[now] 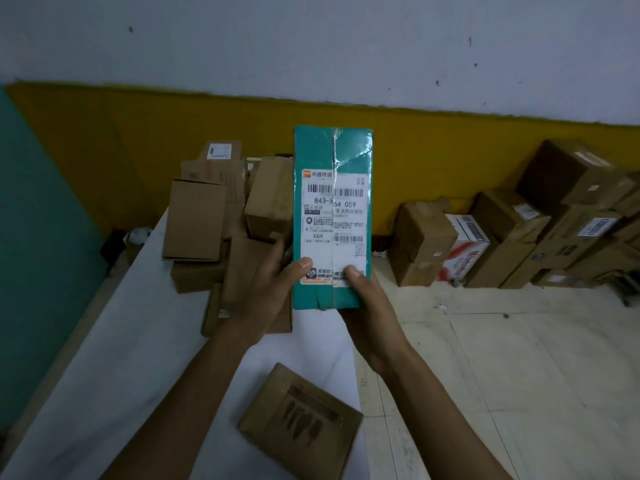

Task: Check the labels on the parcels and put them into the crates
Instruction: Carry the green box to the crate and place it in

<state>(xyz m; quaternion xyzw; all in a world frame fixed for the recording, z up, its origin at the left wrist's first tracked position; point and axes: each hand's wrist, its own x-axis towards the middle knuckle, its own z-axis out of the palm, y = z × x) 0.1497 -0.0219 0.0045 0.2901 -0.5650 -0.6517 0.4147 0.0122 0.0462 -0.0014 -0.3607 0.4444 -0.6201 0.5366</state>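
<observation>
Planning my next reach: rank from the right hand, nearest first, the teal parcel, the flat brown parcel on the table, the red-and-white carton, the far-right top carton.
1. Teal cardboard parcel: held by the right hand.
2. Flat brown cardboard parcel: on the table, below.
3. Red-and-white printed carton: on the floor, rightward.
4. Dark brown carton: atop the far-right stack.

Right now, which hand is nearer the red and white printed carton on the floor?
Right. The right hand grips the teal labelled parcel on the side towards the carton; the left hand holds the opposite edge, farther away.
</observation>
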